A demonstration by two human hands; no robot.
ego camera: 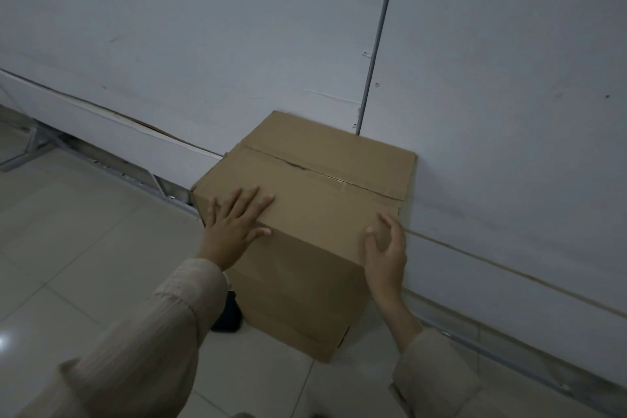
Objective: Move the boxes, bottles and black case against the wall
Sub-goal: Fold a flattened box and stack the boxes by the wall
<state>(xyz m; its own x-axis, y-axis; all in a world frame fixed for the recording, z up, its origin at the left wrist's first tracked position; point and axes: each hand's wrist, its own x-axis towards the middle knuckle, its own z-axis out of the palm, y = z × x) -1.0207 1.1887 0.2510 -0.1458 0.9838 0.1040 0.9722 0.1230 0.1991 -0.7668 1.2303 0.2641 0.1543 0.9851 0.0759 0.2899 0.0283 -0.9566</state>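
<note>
Your brown corrugated cardboard box (305,214) stands on the tiled floor (84,248), its far edge touching the pale wall (237,44). Your left hand (234,227) lies flat on its top, fingers straight; your right hand (386,248) loosely cups the near right corner. It looks stiff and probably light; push low on its sides.

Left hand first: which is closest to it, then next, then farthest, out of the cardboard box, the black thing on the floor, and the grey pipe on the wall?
From the left hand:
1. Cardboard box: the hand lies flat on its top, near the left corner.
2. Black thing: low on the floor by the box's left side, partly hidden behind the sleeve.
3. Grey pipe: up on the wall behind the box, to the right.
</note>
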